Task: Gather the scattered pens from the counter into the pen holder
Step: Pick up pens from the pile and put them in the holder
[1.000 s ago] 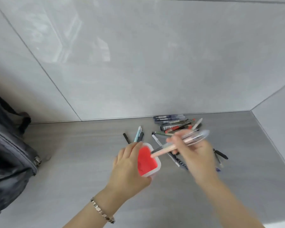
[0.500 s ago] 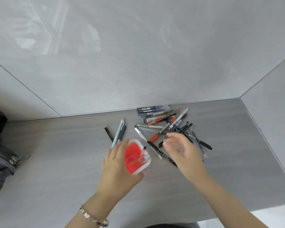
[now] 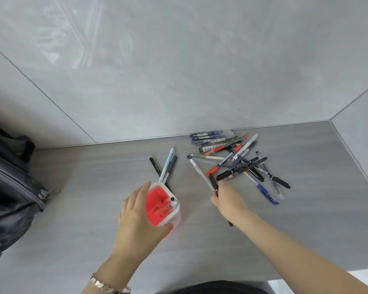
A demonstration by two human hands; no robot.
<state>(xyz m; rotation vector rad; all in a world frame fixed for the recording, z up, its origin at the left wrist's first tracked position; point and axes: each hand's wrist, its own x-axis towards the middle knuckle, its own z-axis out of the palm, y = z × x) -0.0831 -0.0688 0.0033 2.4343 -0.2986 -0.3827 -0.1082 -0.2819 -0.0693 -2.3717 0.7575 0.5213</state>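
Observation:
A red pen holder with a white rim (image 3: pixel 157 188) stands on the grey counter, and my left hand (image 3: pixel 139 219) wraps its left and near side. Two pens (image 3: pixel 168 205) lean inside it. My right hand (image 3: pixel 228 200) is to its right, fingers closed on a black pen (image 3: pixel 213 183) that lies along the counter; the pen's near end pokes out under my wrist. A heap of several pens (image 3: pixel 238 160) lies beyond my right hand near the wall. Three more pens (image 3: pixel 167 166) lie just behind the holder.
A dark grey backpack (image 3: pixel 9 192) sits at the left edge of the counter. Tiled walls close the counter at the back and on the right (image 3: pixel 359 128). The counter's front edge (image 3: pixel 306 270) runs under my right forearm.
My right hand dropped the pens it carried into the holder, then swung right and closed on a black pen on the counter. The camera view shifted right.

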